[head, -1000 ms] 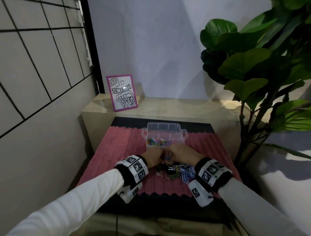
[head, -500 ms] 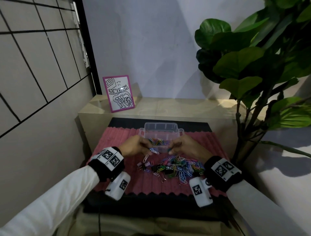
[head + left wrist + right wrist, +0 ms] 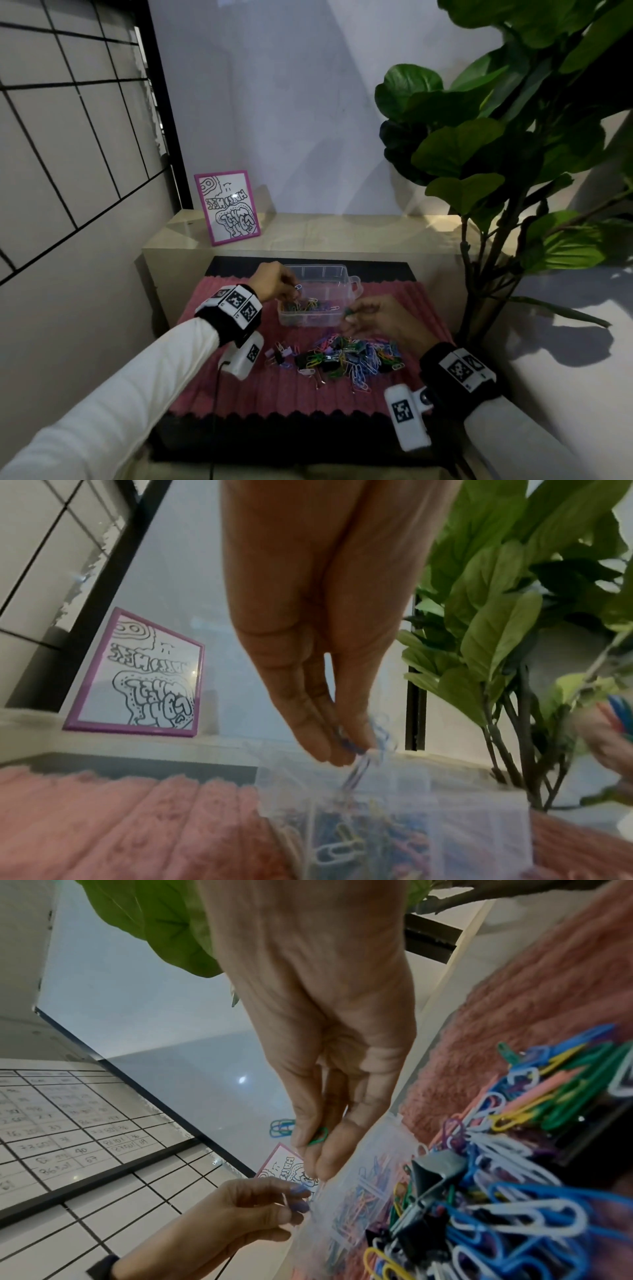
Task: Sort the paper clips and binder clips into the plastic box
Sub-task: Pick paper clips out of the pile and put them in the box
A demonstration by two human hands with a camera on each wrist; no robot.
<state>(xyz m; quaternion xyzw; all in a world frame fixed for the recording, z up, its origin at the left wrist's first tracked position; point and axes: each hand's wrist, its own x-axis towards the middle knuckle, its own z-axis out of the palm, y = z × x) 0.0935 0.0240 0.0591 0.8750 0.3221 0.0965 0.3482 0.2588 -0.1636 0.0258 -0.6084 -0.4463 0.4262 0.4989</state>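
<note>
A clear plastic box (image 3: 352, 286) stands on the pink mat (image 3: 239, 387) and holds several coloured paper clips (image 3: 308, 305). My left hand (image 3: 274, 279) hovers over the box's left side and pinches white and blue paper clips (image 3: 363, 758) at its fingertips. My right hand (image 3: 373, 317) sits at the box's front right corner and pinches a green paper clip (image 3: 318, 1135). In front of the box lies a mixed pile of coloured paper clips (image 3: 359, 356) and black binder clips (image 3: 424, 1177).
A pink-framed drawing (image 3: 227, 207) leans on the beige ledge (image 3: 342, 236) behind the mat. A large leafy plant (image 3: 507, 154) rises at the right. A tiled wall with a black frame (image 3: 68, 137) is on the left.
Both hands rose from the pile and moved forward to the box, each carrying clips. The left hand now hangs over the box's left side, the right at its front right corner.
</note>
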